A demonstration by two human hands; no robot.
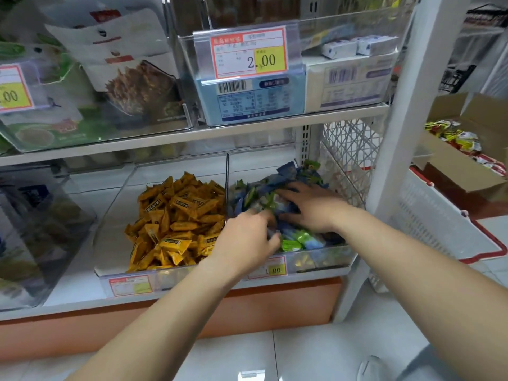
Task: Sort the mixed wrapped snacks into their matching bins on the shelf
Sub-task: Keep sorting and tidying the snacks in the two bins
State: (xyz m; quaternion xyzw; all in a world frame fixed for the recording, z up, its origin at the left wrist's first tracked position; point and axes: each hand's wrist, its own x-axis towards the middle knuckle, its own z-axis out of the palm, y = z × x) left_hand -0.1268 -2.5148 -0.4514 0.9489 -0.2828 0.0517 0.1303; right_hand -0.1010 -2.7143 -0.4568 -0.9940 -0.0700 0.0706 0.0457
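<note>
Reaching into the right bin (324,257), both hands are in a pile of blue and green snacks (302,240). The right hand (310,209) lies flat on top of the pile. Its fingers are spread wide and it holds nothing. The left hand (244,237) is at 8 o'clock from the right hand, at the near edge of the pile. Its fingers are curled down into the wrappers. I cannot tell if they have a snack, because the fingertips are hidden.

The blue and green ones are all mixed up together. The left bin (115,210), at 9 o'clock from the hands, holds only orange snacks (178,215). A box (467,171) stands on the floor at 3 o'clock.

These snacks look small and very light. The wrappers look shiny, so I think they slide and slip away fast. The pile is loose, so it may shift when one is pulled out. The best place to take one is by its flat end, with thumb and one finger. A soft pinch should do. A hard squeeze may crush what is inside.
</note>
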